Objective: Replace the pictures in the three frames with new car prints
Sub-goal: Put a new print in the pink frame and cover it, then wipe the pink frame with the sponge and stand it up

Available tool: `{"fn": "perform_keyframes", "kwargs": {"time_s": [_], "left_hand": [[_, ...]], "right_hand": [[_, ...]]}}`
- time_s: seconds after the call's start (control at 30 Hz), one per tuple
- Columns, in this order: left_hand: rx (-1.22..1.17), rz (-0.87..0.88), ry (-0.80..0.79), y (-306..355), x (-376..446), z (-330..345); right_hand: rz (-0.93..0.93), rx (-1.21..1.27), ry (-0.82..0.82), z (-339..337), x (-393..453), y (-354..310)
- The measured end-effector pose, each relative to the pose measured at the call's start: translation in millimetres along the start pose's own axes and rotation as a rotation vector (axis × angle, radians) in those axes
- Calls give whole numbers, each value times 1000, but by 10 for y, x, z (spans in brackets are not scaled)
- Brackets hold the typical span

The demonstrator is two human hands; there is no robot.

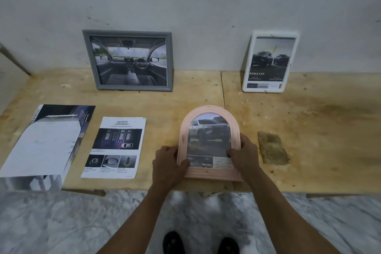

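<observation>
A pink arched frame [208, 110] with a print of a white pickup lies near the front edge of the wooden table [309, 121]. My left hand [168, 166] grips its lower left side and my right hand [244, 155] grips its lower right side, thumb on the picture. A grey frame [132, 34] with a car-interior print leans on the wall at the back. At the back right a white frame [296, 47] showing two dark trucks also leans there. A "SAFETY" car print [115, 146] lies flat left of my hands, with a folded brochure [44, 140] farther left.
A brown cloth-like pad [273, 148] lies on the table right of the pink frame. A seam [223, 93] runs between two tabletop boards. The brochure overhangs the table's front edge. Marble floor [61, 222] and my two dark shoes [201, 243] are below.
</observation>
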State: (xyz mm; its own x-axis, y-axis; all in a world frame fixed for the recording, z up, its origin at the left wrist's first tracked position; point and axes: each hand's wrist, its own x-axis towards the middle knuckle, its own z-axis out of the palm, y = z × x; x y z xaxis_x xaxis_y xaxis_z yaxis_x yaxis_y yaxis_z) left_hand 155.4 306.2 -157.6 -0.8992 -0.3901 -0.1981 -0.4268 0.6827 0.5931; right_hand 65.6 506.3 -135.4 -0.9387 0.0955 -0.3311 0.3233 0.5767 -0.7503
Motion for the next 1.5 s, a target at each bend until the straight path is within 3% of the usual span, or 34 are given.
{"fn": "perform_keyframes", "kwargs": {"time_s": [0.23,0.37,0.43,0.53,0.63,0.77,0.9,1.1,1.2,1.3,1.43,1.5], "left_hand": [[183,37,182,61,-114,162],[190,83,269,33,-99,273],[222,87,267,23,-96,339],[280,50,215,16,-128,414],[292,18,178,30,-145,446],[288,-22,141,18,-142,460],[251,-58,125,48,-155,456],[257,-63,122,57,-142,409],[269,-77,100,40,-132,360],[288,-96,82,19,-132,362],[332,-115,82,21,-115,398],[345,-112,93,20,-110,400]], "right_hand": [[99,-339,22,30,46,-27],[36,-394,17,18,55,-25],[-17,-410,36,-4,62,4],[-135,-523,233,-100,69,122],[-82,-566,405,-281,110,294],[3,-626,378,-418,211,502],[-48,-634,387,-413,246,602],[-162,-408,369,-480,313,609],[-390,-262,359,-461,301,430],[-692,-121,224,-245,90,86],[-980,-165,46,246,-116,-196],[-1033,-270,-33,468,-82,-210]]}}
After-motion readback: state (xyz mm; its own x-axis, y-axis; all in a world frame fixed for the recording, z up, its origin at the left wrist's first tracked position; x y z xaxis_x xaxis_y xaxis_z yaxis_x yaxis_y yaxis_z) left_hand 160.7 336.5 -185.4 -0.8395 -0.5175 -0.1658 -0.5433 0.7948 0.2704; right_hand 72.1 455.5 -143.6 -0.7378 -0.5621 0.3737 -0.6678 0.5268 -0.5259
